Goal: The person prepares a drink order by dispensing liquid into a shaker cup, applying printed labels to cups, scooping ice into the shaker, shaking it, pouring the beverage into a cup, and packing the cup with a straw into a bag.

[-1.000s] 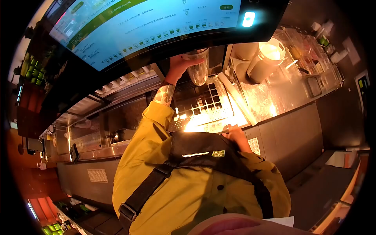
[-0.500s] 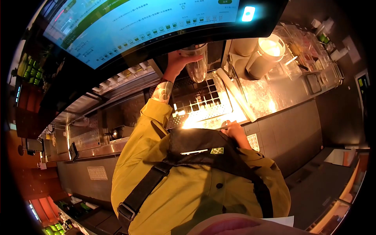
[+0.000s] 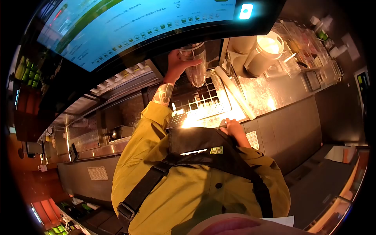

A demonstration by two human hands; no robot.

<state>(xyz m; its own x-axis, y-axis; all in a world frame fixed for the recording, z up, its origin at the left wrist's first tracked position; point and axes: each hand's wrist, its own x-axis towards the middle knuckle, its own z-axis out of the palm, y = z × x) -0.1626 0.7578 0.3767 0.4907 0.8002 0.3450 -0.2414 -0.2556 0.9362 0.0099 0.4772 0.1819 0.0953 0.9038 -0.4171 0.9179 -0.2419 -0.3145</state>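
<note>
Left hand (image 3: 178,64) holds cup (image 3: 197,72) below screen (image 3: 145,23); right hand (image 3: 234,128) near tray edge (image 3: 227,112).

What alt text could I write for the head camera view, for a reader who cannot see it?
A person's left hand grips a tall clear cup beside a perforated metal tray, below a lit screen in the picture. The right hand is curled near the tray's front; whatever it holds is unclear.
</note>
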